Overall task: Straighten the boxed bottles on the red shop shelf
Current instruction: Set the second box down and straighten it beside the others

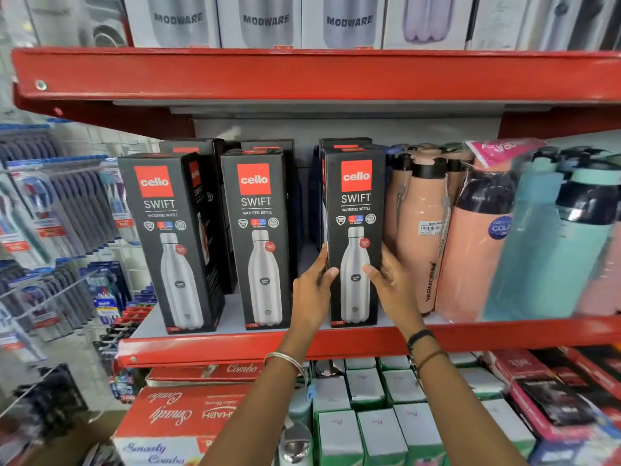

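Observation:
Three black Cello Swift bottle boxes stand at the front of the red shelf point(215, 348). The left box point(168, 243) is turned a little, showing its right side. The middle box point(258, 237) faces forward. The right box point(354, 210) stands upright, gripped from both sides. My left hand point(312, 287) presses its left edge with the thumb on the front. My right hand point(391, 280) holds its right edge. More black boxes stand in a row behind the front three, partly hidden.
Pink bottles point(423, 237) stand tight against the right box, with teal bottles point(551, 250) further right. Another red shelf point(302, 75) above carries white Modware boxes point(265, 20). Below are red combo boxes point(181, 412) and small green-white boxes point(379, 428). Packaged toothbrushes point(57, 210) hang at the left.

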